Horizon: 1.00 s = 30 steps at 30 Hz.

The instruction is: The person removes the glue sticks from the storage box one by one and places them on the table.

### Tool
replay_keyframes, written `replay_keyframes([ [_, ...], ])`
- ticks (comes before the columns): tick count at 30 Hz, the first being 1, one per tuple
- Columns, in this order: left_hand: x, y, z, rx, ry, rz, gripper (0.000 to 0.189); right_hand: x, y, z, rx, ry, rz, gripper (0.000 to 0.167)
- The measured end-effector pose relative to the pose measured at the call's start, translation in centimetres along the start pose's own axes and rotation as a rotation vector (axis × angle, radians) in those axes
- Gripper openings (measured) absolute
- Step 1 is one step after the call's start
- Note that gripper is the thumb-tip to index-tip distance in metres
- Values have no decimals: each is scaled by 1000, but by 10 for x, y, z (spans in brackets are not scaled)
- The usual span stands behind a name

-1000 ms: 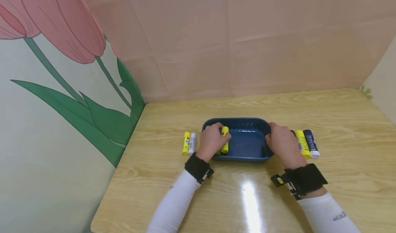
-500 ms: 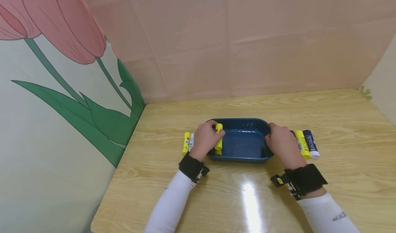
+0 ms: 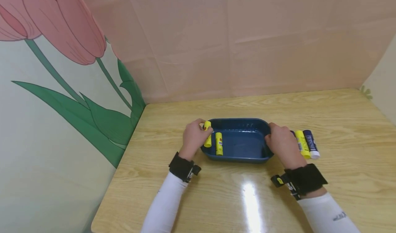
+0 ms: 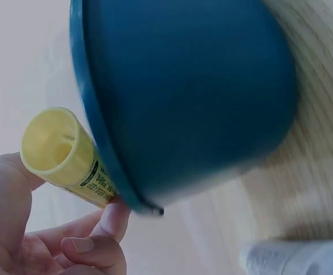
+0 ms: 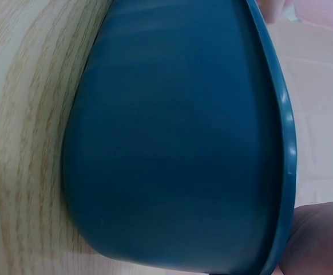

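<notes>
My left hand (image 3: 194, 136) pinches a yellow glue stick (image 3: 207, 134) between thumb and fingers, right at the left rim of a dark blue tray (image 3: 244, 159). In the left wrist view the held glue stick (image 4: 69, 160) shows its hollow end, beside the tray's rim (image 4: 98, 120). A second yellow glue stick (image 3: 219, 143) lies inside the tray near its left end. My right hand (image 3: 283, 145) grips the tray's right rim; in the right wrist view the tray's outer wall (image 5: 178, 143) hides most of that hand.
To the right of the tray lie a yellow glue stick (image 3: 302, 144) and a dark blue one with a white end (image 3: 311, 143), with another dark one partly behind the right hand. A white glue stick (image 4: 298, 258) lies on the wooden table (image 3: 349, 123) left of the tray.
My left hand has moved left with its glue stick, from over the tray to its left rim, uncovering the glue stick inside. The right hand and tray stay put.
</notes>
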<state>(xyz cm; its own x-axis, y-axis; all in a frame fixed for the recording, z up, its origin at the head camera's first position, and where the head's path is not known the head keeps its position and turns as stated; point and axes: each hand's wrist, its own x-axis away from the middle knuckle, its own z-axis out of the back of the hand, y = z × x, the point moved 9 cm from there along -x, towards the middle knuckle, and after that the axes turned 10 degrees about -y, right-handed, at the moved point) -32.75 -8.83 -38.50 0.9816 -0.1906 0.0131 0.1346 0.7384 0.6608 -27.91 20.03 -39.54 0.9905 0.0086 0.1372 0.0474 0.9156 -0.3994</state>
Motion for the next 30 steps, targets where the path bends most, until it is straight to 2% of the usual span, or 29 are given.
replay_keyframes([
  [8,3,-20,20,4,40,47,45,0,-2,2,5,12,19,41],
  [16,4,-45,32,-8,84,85,45,0,-4,3,14,28,31,39],
  [24,8,-73,43,-14,89,193,46,1,-3,2,14,16,30,40],
  [30,10,-94,53,-29,108,247,44,2,-3,3,20,25,33,40],
])
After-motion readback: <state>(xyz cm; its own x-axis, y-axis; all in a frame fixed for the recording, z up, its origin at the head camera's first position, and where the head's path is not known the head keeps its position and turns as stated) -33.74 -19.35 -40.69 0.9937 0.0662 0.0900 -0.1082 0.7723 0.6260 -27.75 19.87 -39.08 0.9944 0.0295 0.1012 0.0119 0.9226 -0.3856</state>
